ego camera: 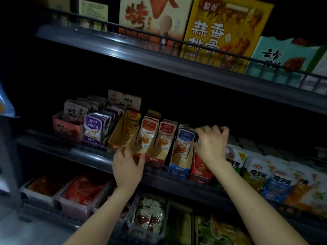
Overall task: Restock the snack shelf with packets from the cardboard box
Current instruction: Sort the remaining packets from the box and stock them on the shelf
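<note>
The right hand point(211, 145) hides the top of what may be a red box point(200, 167).

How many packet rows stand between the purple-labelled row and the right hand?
4: yellow-labelled row, orange-labelled row, red-labelled row, then blue-labelled row at the right hand. Others may be hidden.

The packets point(185, 138) under my right fingers point(223, 130) are slick plastic film with a soft gloss. They stand in cardboard trays point(122, 135) whose inner walls are plain brown and matt, while the printed front in my left hand point(127, 165) has a faint sheen. The shelf point(53, 144) looks like smooth dark painted metal with a shiny clear plastic strip point(92, 156) along its lip, and the level above has a thin black wire rail point(141, 35) in front of matt paperboard cartons point(221, 32). Below, the bins point(70, 204) are clear, glossy plastic.
</note>
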Demonstrator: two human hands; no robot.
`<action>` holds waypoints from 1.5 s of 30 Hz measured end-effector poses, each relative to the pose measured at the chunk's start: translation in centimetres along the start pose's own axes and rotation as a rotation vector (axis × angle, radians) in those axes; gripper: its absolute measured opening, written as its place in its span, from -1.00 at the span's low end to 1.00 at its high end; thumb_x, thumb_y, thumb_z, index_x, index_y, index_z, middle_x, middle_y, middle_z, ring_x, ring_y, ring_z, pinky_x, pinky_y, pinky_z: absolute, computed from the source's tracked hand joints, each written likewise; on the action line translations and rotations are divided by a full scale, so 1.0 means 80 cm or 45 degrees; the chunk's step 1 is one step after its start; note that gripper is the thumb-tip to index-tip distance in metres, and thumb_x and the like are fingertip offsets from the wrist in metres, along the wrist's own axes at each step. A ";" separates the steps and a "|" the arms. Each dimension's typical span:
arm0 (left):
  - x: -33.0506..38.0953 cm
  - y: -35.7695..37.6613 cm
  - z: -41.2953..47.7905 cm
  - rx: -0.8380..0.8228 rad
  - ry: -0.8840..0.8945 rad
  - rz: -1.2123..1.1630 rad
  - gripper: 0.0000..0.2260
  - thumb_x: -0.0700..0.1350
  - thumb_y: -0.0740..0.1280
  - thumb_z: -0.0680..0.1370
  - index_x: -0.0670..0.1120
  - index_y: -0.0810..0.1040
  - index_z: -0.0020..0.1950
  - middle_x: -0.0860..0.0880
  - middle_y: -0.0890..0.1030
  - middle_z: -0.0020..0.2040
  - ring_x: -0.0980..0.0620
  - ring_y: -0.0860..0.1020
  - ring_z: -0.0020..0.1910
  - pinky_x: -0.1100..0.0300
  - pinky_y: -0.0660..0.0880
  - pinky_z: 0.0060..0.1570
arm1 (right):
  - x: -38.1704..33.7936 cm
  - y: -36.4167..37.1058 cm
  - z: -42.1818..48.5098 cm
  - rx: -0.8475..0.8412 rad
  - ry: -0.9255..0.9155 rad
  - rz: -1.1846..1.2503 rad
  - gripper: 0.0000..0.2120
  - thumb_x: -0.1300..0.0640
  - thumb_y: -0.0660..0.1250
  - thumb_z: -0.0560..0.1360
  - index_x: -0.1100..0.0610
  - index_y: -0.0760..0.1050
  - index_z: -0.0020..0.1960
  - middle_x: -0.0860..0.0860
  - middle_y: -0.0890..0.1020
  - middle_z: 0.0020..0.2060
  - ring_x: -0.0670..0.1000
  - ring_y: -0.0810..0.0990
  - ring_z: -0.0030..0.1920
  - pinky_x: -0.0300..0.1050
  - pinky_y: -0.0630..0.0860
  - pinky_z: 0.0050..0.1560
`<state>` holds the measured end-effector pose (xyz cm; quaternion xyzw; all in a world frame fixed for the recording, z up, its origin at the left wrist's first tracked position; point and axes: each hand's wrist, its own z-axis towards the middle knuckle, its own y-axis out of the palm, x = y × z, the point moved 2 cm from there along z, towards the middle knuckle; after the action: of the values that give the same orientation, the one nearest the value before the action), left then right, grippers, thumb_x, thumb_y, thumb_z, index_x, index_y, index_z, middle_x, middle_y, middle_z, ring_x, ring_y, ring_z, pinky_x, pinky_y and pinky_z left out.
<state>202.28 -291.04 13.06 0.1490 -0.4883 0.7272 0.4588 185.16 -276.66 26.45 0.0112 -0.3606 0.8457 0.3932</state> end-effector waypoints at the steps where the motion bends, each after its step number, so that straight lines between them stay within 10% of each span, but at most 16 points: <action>1: -0.006 -0.011 -0.015 0.018 -0.001 -0.022 -0.55 0.00 0.42 0.49 -0.30 0.49 0.23 -0.32 0.54 0.14 -0.30 0.51 0.12 -0.12 0.48 0.07 | -0.001 -0.012 -0.017 0.058 -0.008 0.055 -0.71 0.08 0.56 0.24 0.11 0.64 -0.07 0.08 0.65 -0.22 0.16 0.57 -0.16 0.04 0.21 0.00; 10: -0.183 -0.028 -0.229 -0.443 -0.170 0.225 -0.62 0.06 0.21 0.50 -0.24 0.57 0.03 -0.25 0.59 -0.09 -0.31 0.54 -0.12 -0.07 0.52 -0.16 | -0.075 -0.019 -0.273 -0.353 0.000 0.417 -0.66 0.00 0.62 0.19 0.03 0.65 -0.08 -0.06 0.66 -0.23 0.06 0.62 -0.17 0.01 0.23 -0.02; 27: -0.319 0.038 -0.384 -0.942 -0.388 0.293 -0.50 -0.03 0.21 0.61 -0.14 0.20 0.51 -0.24 0.46 0.33 -0.29 0.47 0.23 -0.13 0.45 0.13 | -0.180 0.148 -0.678 -1.942 0.472 0.861 -0.53 -0.02 0.41 0.45 0.01 0.41 0.33 0.02 0.56 0.21 0.07 0.54 0.17 -0.05 0.50 0.14; 38: -0.322 0.044 -0.397 -0.940 -0.342 0.392 -0.44 -0.01 0.21 0.61 -0.03 0.08 0.56 -0.21 0.50 0.27 -0.28 0.56 0.09 -0.11 0.52 -0.03 | -0.184 0.215 -0.714 -1.986 0.134 0.618 -0.35 0.08 0.43 0.43 0.02 0.26 0.45 0.02 0.37 0.41 0.06 0.32 0.40 0.00 0.26 0.38; 45: -0.320 0.042 -0.397 -0.924 -0.323 0.413 -0.47 -0.02 0.20 0.62 -0.02 0.09 0.55 -0.21 0.52 0.26 -0.28 0.56 0.08 -0.08 0.50 -0.06 | -0.171 0.209 -0.702 -1.719 0.082 0.605 -0.82 0.03 0.32 0.51 -0.03 0.57 0.10 -0.06 0.56 0.17 -0.01 0.42 0.21 -0.06 0.22 0.26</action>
<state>220.57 -277.84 -21.09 -0.0129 -0.7826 0.5467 0.2974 198.23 -258.12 -29.25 -0.3383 -0.7862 0.5006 0.1298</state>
